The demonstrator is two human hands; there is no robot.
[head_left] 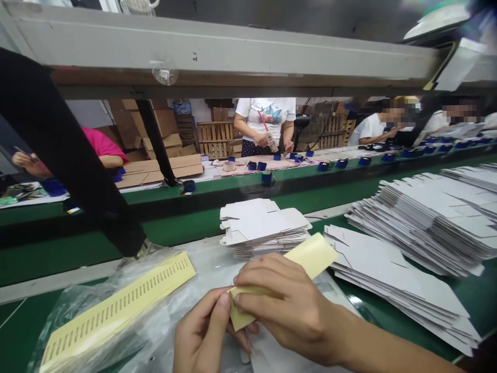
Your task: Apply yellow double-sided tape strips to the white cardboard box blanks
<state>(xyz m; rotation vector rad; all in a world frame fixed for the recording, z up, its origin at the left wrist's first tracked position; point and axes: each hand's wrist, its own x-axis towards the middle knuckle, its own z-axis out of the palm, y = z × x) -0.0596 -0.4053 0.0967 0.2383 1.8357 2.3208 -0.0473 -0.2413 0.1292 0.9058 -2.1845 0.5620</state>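
A yellow strip of label paper [314, 255] is in my right hand [291, 305], whose fingers wrap over its middle. The strip's far end sticks out to the upper right; its near end is bent down. My left hand [205, 329] is closed, thumb and forefinger pinching the near corner of the same strip. Whether a single label is between those fingertips is hidden. Left of my hands, a long yellow label sheet [120, 305] with a row of small printed lines lies on clear plastic bags [151, 331]. Below my hands lies a white sheet or flat box, partly covered.
Flat white folded boxes are stacked behind my hands [264, 225] and to the right [388, 274], with a bigger pile [435, 223] beyond. A green conveyor [217, 202] carries several blue rolled items [267, 177]. Dark posts and a grey beam [233, 54] frame the view. Co-workers are across the line.
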